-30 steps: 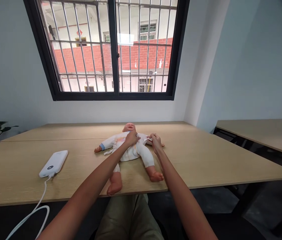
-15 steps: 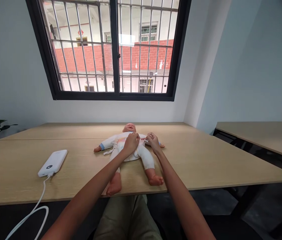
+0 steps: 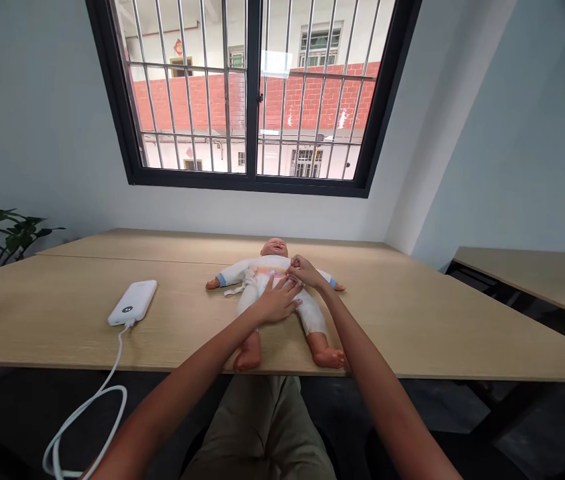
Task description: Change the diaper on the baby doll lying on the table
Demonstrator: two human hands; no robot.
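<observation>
A baby doll (image 3: 239, 272) in a white outfit with blue cuffs lies on its back on the table, head away from me and bare feet towards me. Around its middle is a white diaper (image 3: 262, 272) with a coloured print. My left hand (image 3: 278, 303) rests on the diaper's front with fingers spread. Just above it, my right hand (image 3: 305, 272) pinches the diaper's edge at the doll's right-hand side as I see it; the pinched part is mostly hidden by the fingers. A loose white diaper tab (image 3: 233, 291) sticks out on the left side.
A white power bank (image 3: 133, 302) lies on the wooden table (image 3: 182, 333) at the left, its white cable (image 3: 115, 363) hanging over the front edge. A plant (image 3: 9, 233) stands at far left. Behind the table is a barred window (image 3: 252, 180); another table (image 3: 527, 273) is at right.
My left hand has opened from a pinch and spread its fingers over the diaper's front, lower down. My right hand has moved inward over the doll's belly. The view has shifted slightly.
</observation>
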